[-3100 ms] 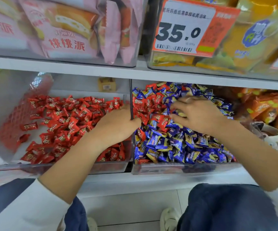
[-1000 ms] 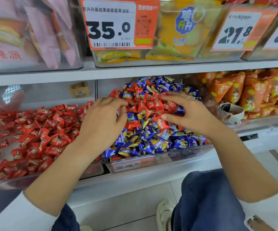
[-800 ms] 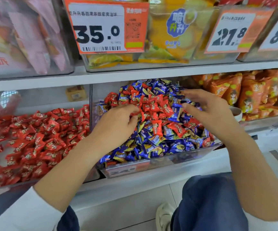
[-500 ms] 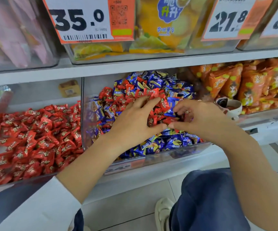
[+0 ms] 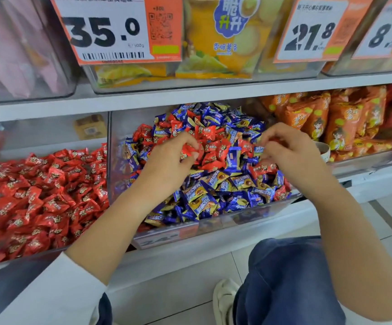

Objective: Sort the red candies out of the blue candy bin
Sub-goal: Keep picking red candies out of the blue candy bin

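L hand (image 5: 169, 158) has its fingers curled round a red candy (image 5: 188, 151), pinched at the top of the pile. R hand (image 5: 291, 153) is curled too, fingertips (image 5: 266, 146) closing on what looks like another red wrapper, but motion blur hides it, so can't tell if it really holds one.

Both hands are over the blue candy bin (image 5: 213, 227), a clear tub w/ blue candies (image 5: 213, 191) heaped high. Plenty of red candies (image 5: 216, 151) are still mixed in near the top centre, some also at the front right corner. Just left, past a clear divider, sits the red candy bin (image 5: 49, 253), all red, where the picked ones should go. Orange snack bags (image 5: 326, 123) lie in the tub to the right.

Risks, as I judge it: pile is heaped above the front wall, so raking could spill candies onto the floor. Slick wrappers + a loose pinch = a drop on the way across. A grab by feel could drag a blue one along into the red side.
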`<state>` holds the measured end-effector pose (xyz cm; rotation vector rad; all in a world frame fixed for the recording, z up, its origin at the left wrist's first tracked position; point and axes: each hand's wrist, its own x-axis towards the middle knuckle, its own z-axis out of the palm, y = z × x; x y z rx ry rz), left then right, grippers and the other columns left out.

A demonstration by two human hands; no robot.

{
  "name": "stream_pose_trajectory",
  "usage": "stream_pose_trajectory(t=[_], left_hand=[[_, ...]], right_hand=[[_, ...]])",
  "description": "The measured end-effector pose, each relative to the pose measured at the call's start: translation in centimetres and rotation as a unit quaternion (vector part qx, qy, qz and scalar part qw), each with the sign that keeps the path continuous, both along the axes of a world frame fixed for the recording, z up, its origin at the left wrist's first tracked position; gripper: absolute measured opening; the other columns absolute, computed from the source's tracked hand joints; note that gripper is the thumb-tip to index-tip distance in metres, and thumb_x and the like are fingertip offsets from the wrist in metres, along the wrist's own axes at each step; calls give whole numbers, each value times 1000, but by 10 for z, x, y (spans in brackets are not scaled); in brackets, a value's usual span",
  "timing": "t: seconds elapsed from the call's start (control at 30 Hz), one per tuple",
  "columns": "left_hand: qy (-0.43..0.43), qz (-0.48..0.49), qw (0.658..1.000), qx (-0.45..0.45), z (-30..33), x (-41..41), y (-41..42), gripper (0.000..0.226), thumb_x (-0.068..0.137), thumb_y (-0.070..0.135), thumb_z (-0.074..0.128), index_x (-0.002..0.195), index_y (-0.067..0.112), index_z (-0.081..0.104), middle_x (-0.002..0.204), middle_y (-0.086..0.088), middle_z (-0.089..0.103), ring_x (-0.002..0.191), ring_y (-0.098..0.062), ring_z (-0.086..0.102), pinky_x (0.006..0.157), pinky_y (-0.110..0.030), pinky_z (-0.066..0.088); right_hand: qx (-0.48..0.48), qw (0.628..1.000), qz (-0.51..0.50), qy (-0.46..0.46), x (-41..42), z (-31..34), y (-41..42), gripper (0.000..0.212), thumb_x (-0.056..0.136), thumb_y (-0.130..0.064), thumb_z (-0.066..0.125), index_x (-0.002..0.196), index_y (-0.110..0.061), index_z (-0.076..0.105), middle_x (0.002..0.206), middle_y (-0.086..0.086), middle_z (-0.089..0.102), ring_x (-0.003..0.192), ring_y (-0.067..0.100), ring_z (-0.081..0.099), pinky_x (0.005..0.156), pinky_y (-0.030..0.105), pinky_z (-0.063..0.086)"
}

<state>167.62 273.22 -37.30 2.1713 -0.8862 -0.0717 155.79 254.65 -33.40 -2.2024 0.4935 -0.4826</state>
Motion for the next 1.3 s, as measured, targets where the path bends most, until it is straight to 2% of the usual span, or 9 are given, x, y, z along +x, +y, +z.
stream_pose_trajectory(t=[0.1,0.2,0.33,0.5,0.73,0.9,1.07,1.2,1.3], left_hand=[[73,5,997,-26,-1,4,1,14,93,12,55,93,24,50,81,2,57,42,-15,49,45,-19,40],[225,28,969,-96,4,5,3,22,90,4,54,90,26,55,110,-9,56,74,-26,66,78,-42,56],[424,61,862,-272,14,9,8,18,85,-5,59,88,12,63,103,-10,61,93,-18,64,80,-30,57],[569,94,723,-382,14,15,11,26,62,0,72,85,1,61,88,-9,70,92,-20,69,79,-30,58],[434,106,841,-304,1,14,5,22,82,-3,65,78,15,53,90,-4,66,90,-14,67,73,-25,54],[479,139,807,-315,2,13,4,22,89,-8,52,92,12,59,101,-7,59,97,-17,59,60,-25,58],[382,104,900,-184,8,10,2,6,89,22,63,94,18,62,104,-3,60,85,-13,55,69,-24,48],[224,90,970,-30,12,5,-4,66,81,68,48,93,4,63,88,-4,61,80,-16,55,78,-34,44],[118,101,988,-17,11,4,-4,60,91,55,45,84,-2,62,77,-15,61,70,-26,56,65,-29,36]], right_hand=[[-9,999,-35,19,-10,3,-11,12,72,-18,50,66,-28,53,61,-4,56,62,26,56,66,43,51],[-105,987,-17,119,-17,-4,-18,11,78,-27,68,85,-28,59,71,4,59,65,20,57,61,36,46],[-189,954,36,231,-13,-14,-17,43,74,-38,77,113,-34,60,84,-2,57,70,11,51,53,21,34],[-247,949,18,195,-6,-21,-15,29,82,-39,69,107,-25,63,88,0,59,76,15,51,53,21,34],[-192,972,-45,124,-4,-16,-10,27,86,-33,54,82,-6,56,60,10,57,64,28,55,56,31,40],[-120,988,-29,97,-3,-13,-11,19,91,-25,47,107,-23,59,73,8,67,61,24,58,60,37,48],[-90,989,-45,105,0,-13,-7,23,93,-34,47,84,-14,53,66,3,52,61,20,48,57,32,34],[-124,987,-54,91,3,-12,-7,55,94,-49,45,72,1,54,64,16,59,59,31,53,57,34,40],[-123,990,-22,63,4,-14,-11,26,99,-27,42,102,-16,65,80,6,65,65,25,62,67,39,51]])
